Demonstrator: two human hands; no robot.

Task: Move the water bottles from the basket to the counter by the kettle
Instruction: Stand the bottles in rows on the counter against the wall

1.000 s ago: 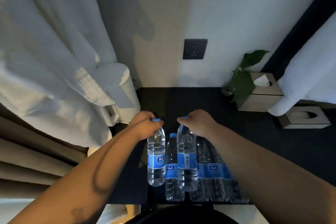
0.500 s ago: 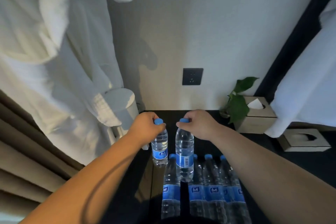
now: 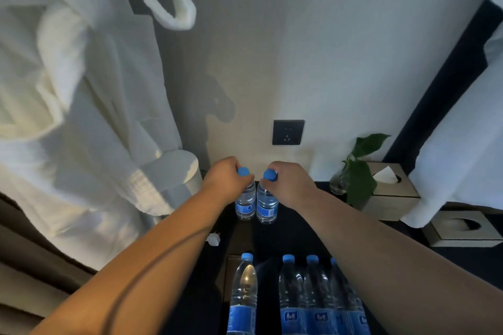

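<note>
**Two bottles held upright by the kettle, one in each hand**

At far left a white bathrobe (image 3: pixel 81 117) hangs down and covers part of the white kettle (image 3: pixel 181 171), which stands at the back left of the dark counter (image 3: pixel 294 236). A small white plug (image 3: pixel 213 239) lies in front of the kettle.

Just right of the kettle, the left hand (image 3: pixel 226 179) is curled round the neck of the left bottle (image 3: pixel 245 205), under its blue cap. The right bottle (image 3: pixel 267 208) stands upright just beside it, and the right hand (image 3: pixel 291 182) pinches it at the cap. Both bottles sit near the back wall, below a dark wall socket (image 3: pixel 288 132).

Nearer the camera, a row of bottles (image 3: pixel 291 296) stands upright between the forearms; what holds them is hidden.

Further right stand a green plant (image 3: pixel 359 171), a tissue box (image 3: pixel 392 198) and a second tissue box (image 3: pixel 462 228), with white cloth (image 3: pixel 457 158) hanging at the edge.
</note>
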